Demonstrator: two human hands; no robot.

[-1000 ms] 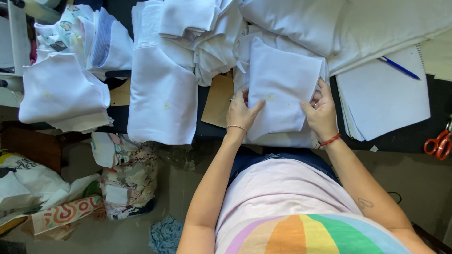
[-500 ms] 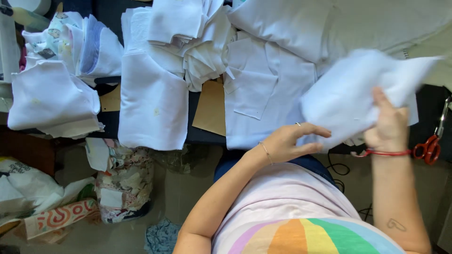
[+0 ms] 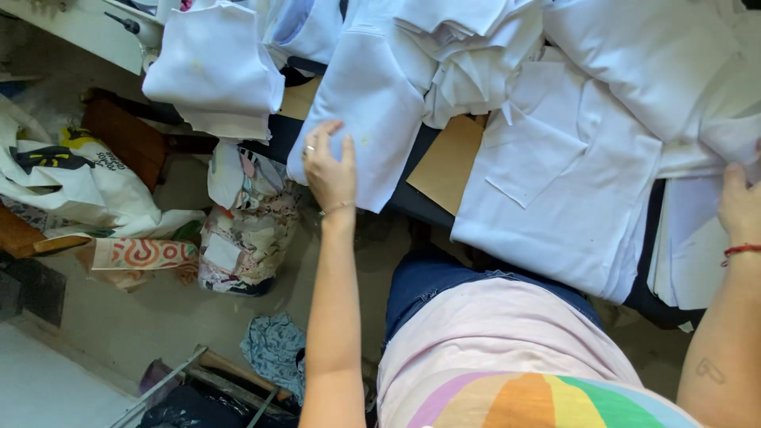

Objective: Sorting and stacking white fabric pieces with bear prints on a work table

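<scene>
Two hands are showing, one at each side of the desk (image 3: 412, 198). The left hand (image 3: 329, 170) is lying open and flat, fingers spread, on the lower corner of a hanging white cloth piece (image 3: 365, 119), pressing on it rather than gripping it. The right hand (image 3: 741, 206), wearing a red string at the wrist, is sitting at the frame's edge with its thumb resting against a white folded bundle (image 3: 713, 143); how far it is closed I cannot tell, since the fingers are running out of view. Between the two hands one large white garment panel (image 3: 571, 198) is lying spread over the desk edge, and one brown cardboard sheet (image 3: 448, 162) is poking out from under it, just right of the left hand. Up and left of the left hand another white cloth stack (image 3: 214, 75) is hanging off the edge. Below that hand, on the floor, one bag of fabric scraps (image 3: 246, 230) is standing, with one white printed tote bag (image 3: 71, 178) further left and one blue rag (image 3: 273, 353) lying nearer the person's arm.
</scene>
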